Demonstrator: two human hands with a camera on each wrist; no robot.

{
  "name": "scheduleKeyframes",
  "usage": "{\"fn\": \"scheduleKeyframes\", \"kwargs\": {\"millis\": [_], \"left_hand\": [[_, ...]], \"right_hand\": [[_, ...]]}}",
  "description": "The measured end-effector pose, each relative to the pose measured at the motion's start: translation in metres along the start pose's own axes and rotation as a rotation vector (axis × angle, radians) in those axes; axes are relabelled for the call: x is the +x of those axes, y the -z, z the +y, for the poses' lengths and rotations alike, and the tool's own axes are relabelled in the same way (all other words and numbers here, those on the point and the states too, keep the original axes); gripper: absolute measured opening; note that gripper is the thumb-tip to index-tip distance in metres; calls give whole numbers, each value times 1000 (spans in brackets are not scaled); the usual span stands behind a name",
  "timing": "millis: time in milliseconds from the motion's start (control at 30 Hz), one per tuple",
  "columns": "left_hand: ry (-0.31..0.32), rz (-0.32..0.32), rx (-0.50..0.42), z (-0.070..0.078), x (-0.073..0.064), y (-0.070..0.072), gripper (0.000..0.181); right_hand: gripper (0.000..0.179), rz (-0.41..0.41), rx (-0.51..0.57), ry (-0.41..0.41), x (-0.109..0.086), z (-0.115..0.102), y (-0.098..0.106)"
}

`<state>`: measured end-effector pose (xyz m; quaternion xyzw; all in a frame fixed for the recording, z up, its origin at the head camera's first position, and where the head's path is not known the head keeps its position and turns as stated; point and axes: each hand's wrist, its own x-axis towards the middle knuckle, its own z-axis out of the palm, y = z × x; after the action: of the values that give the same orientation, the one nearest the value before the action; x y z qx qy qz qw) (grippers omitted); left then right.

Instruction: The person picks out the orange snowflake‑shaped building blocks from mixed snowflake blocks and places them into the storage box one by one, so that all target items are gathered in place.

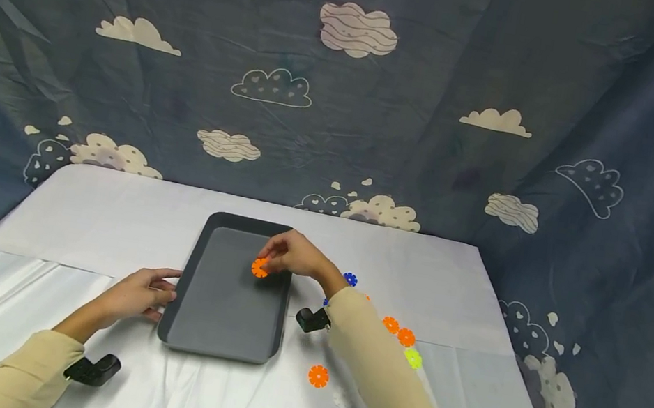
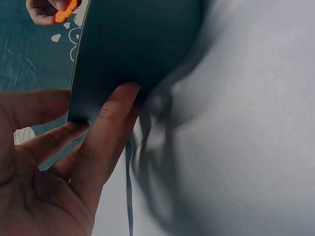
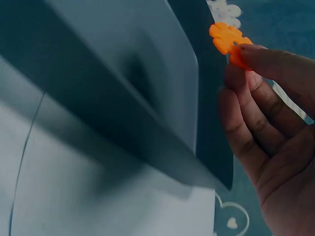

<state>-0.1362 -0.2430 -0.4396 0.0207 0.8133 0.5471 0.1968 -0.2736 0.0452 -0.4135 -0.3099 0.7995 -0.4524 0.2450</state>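
Note:
Between the thumb and fingers of my right hand (image 1: 292, 255) is an orange notched disc (image 1: 260, 267), shaped like a flower. That hand holds it above the right part of a dark grey rectangular tray (image 1: 232, 288). In the right wrist view, the orange disc (image 3: 229, 40) is pinched at its edge beyond the tray wall (image 3: 162, 128). My left hand (image 1: 134, 293) touches the tray's left side with spread fingers. The left wrist view shows its fingers (image 2: 110, 115) fairly straight against the tray's outer wall (image 2: 128, 44).
To the tray's right on the white cloth lie orange discs (image 1: 318, 376), a yellow-green disc (image 1: 413, 359), a blue disc (image 1: 350, 279) and a whitish disc (image 1: 339, 400). The right sleeve (image 1: 380, 360) partly covers this group. A dark cloud-patterned curtain (image 1: 398, 151) hangs behind.

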Motion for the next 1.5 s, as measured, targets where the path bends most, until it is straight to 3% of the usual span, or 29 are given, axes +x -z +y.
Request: {"fn": "scheduleKeyframes", "kwargs": {"millis": [400,667,933,1133,1500], "left_hand": [[8,4,-10,-2,1,-2,55],[20,10,-8,-1,1,-2,55],[23,9,-12,-1,2,-1,55],[24,11,-11,-2,3,-1,55],[21,19,-34,-4,2,1,54]], "right_hand": [[12,-122,-59,-14,28,-14,-32],[11,-247,-65,-25,43,-21,-56],[9,-351,9,-101,53,-26,-76],[9,-382,33,-187,54,-27,-89],[7,-353,119,-306,56,-29,-105]]}}
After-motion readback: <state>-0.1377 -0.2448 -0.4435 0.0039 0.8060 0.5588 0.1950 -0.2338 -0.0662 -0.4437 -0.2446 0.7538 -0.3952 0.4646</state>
